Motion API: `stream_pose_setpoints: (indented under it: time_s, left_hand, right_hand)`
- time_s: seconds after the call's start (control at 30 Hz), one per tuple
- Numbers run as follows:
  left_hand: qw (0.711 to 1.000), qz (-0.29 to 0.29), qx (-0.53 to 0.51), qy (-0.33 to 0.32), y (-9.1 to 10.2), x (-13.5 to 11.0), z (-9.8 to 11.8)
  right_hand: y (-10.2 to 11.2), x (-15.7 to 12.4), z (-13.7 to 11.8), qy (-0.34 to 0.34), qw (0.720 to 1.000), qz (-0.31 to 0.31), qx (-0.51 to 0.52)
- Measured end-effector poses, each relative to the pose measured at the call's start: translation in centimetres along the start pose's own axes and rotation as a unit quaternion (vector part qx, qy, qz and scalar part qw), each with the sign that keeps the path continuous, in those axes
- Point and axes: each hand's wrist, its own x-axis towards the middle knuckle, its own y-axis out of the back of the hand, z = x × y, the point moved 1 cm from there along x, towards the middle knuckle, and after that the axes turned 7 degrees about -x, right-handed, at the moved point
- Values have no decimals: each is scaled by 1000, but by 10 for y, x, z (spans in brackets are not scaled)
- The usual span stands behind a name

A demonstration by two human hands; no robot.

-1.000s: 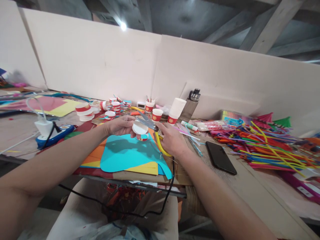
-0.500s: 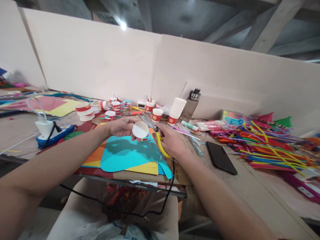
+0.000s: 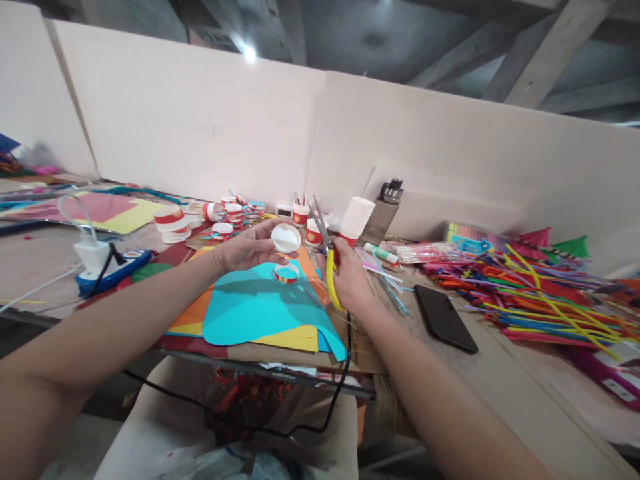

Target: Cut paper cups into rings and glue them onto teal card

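My left hand [image 3: 247, 247] holds a white cut cup bottom [image 3: 285, 238] by its edge, lifted above the table. Below it a red paper ring [image 3: 287, 273] lies on the blue paper sheet [image 3: 260, 307]. My right hand [image 3: 347, 279] grips yellow-handled scissors [image 3: 327, 257] with the blades closed and pointing up and away. Both hands hover over the stack of coloured paper.
Several cut red and white cups [image 3: 220, 217] and a stack of white cups [image 3: 355, 219] stand at the back. A bottle [image 3: 383, 210], a black phone [image 3: 444, 317], a pile of coloured sticks [image 3: 540, 293] and a power strip [image 3: 107, 267] lie around. A black cable [image 3: 335, 400] hangs off the front edge.
The red ring has come off the cup bottom and now lies on the blue paper. My left hand lifted the white bottom. The scissors swung upright and away from it.
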Motion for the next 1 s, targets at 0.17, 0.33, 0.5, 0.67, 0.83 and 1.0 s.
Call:
stream_pose_setpoints:
  time_s: [0.17,0.33,0.5,0.67,0.83,1.0]
  left_hand:
    - [997,58,-27,-44,0,2,-1]
    - [993,94,-13,-74,1,5,-2]
    - [983,141,43,-107,4,11,-5]
    - [969,190,94,-124,2,14,-9]
    - [966,188,114,-135,2,14,-10]
    - [972,164,100,-133,-2,12,-10]
  right_hand:
    - [0,0,0,-28,999,-8,18]
    - [1,0,-1,-40,998,-17,34]
    - [-2,-1,2,-51,998,-35,33]
    - [-2,-3,3,-57,996,-61,22]
    - [-2,-4,2,-48,996,-68,11]
    - [-3,-4,0,-18,997,-64,-26]
